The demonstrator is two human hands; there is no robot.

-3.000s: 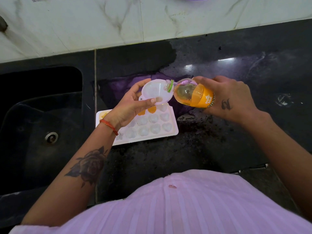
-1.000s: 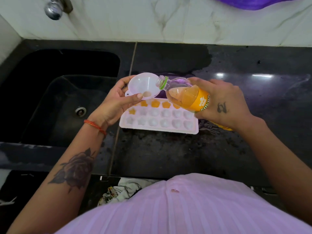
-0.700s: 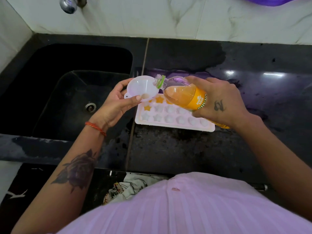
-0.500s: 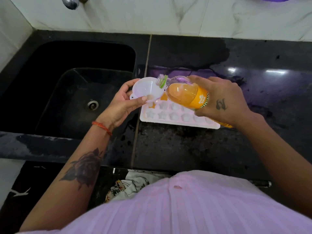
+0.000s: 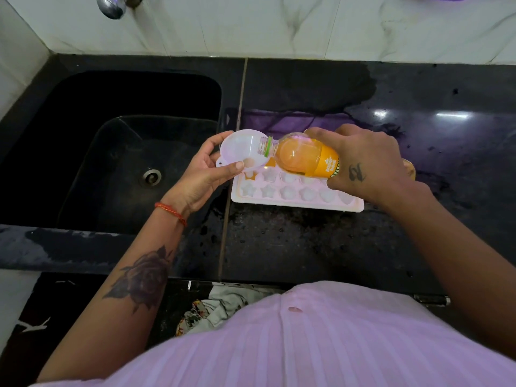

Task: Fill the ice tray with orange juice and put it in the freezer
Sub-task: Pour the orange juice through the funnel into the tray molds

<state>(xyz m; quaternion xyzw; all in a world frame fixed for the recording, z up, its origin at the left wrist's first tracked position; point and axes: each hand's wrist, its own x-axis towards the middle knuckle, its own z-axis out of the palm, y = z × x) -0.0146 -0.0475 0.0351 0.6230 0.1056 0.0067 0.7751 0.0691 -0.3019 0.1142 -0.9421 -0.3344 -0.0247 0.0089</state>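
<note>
The left hand (image 5: 206, 174) pinches a white funnel (image 5: 241, 150) over the ice tray (image 5: 296, 195) on the worktop (image 5: 307, 247); the right hand (image 5: 365, 163) tips the juice bottle (image 5: 301, 159) in (aiming one cell, probably)

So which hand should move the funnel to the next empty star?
The left hand, probably. It already pinches the funnel over the tray, beside the empty star cups. The right hand is busy tipping the juice bottle.
</note>
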